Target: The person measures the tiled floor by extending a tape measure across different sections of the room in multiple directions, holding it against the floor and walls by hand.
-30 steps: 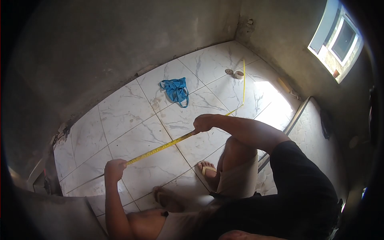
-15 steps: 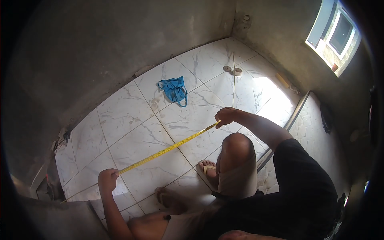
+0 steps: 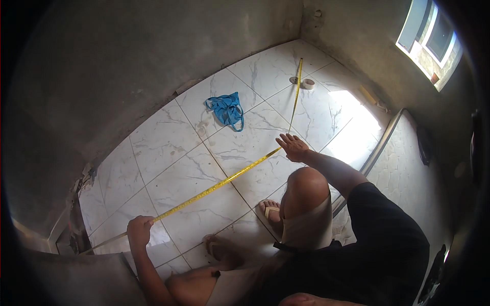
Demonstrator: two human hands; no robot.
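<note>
2 hands (image 3: 139, 232) | 1 tape (image 3: 214, 187) | 1 blue cloth (image 3: 225, 108) | 2 sandals (image 3: 269, 208)

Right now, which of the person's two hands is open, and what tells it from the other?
The right hand, spread flat near the bend in the yellow measuring tape; the left hand is curled closed around the tape.

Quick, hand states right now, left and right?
Left hand: closed, holding the yellow measuring tape.
Right hand: open, fingers spread, by the bend in the tape; whether it touches the tape cannot be told.
</note>
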